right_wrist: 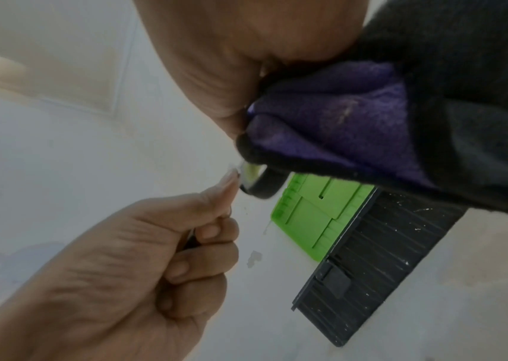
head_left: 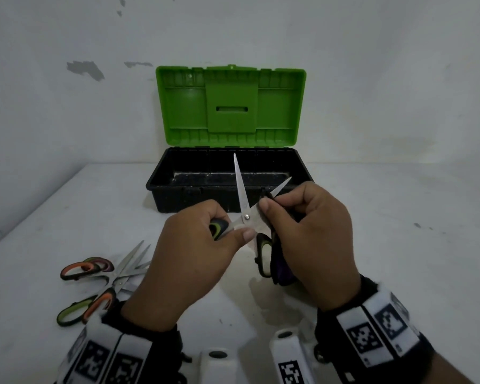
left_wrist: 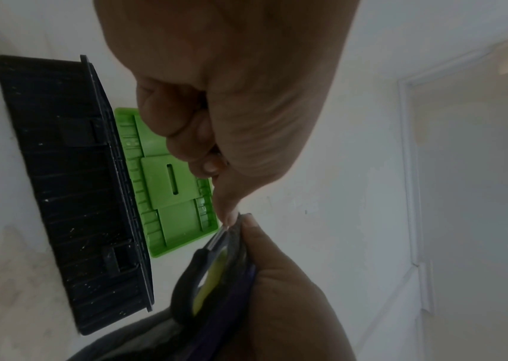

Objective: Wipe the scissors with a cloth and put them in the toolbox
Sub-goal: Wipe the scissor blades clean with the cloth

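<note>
A pair of scissors point(head_left: 241, 195) with black and lime-green handles is held spread apart over the table in front of the toolbox point(head_left: 161, 187). My left hand point(head_left: 203, 245) grips one handle, thumb near the pivot. My right hand point(head_left: 313, 231) pinches a dark grey and purple cloth point(head_left: 281, 268) around the right-hand blade, whose tip sticks out past the fingers. The other handle point(left_wrist: 196, 281) hangs below beside the cloth point(right_wrist: 354, 117). The toolbox is black with an upright green lid point(head_left: 230, 103), and its inside looks bare.
Several more scissors point(head_left: 106, 275) with orange, purple and green handles lie in a pile on the white table at the left, near my left wrist. A white wall stands right behind the toolbox. Bare table lies to the right.
</note>
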The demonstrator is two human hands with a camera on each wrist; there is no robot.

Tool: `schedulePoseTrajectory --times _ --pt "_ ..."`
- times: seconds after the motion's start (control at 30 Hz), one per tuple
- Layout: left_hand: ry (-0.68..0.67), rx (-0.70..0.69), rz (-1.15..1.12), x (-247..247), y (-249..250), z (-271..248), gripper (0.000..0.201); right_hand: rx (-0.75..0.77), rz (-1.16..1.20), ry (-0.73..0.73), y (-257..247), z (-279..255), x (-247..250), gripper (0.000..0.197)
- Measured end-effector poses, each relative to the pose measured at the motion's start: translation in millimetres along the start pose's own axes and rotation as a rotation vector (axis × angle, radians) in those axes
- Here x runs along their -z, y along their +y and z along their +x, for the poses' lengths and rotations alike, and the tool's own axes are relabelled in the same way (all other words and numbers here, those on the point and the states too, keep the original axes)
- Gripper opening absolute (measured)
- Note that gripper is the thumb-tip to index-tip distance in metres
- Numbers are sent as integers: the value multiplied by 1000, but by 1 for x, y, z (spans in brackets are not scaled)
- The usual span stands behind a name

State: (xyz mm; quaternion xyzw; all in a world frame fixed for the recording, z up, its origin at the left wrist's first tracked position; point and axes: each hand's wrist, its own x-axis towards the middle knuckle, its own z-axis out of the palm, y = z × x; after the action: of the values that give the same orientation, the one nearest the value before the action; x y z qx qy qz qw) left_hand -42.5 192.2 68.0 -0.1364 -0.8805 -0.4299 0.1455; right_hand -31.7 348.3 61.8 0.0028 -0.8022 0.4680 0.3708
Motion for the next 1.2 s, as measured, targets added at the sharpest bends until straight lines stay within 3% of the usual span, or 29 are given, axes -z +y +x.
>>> schedulePoseTrajectory --times 0.17,0.33,0.5,0.97,1.1,1.2 --pt "3 -23 -12 -1 0 4 29 -23 30 -77 -1 1 2 16" --pt "4 -84 -26 -4 -2 7 30 -111 120 -11 5 11 10 18" --pt "18 -131 -37 -7 -3 8 31 -137 195 -85 2 6 10 19" --pt "1 -159 -76 -9 -2 9 30 -174 198 28 15 17 17 30" --pt "2 -164 -92 -9 -3 11 30 -159 201 -31 10 13 17 29" --pt "0 -180 -86 -9 -3 11 30 -183 238 17 15 19 20 29"
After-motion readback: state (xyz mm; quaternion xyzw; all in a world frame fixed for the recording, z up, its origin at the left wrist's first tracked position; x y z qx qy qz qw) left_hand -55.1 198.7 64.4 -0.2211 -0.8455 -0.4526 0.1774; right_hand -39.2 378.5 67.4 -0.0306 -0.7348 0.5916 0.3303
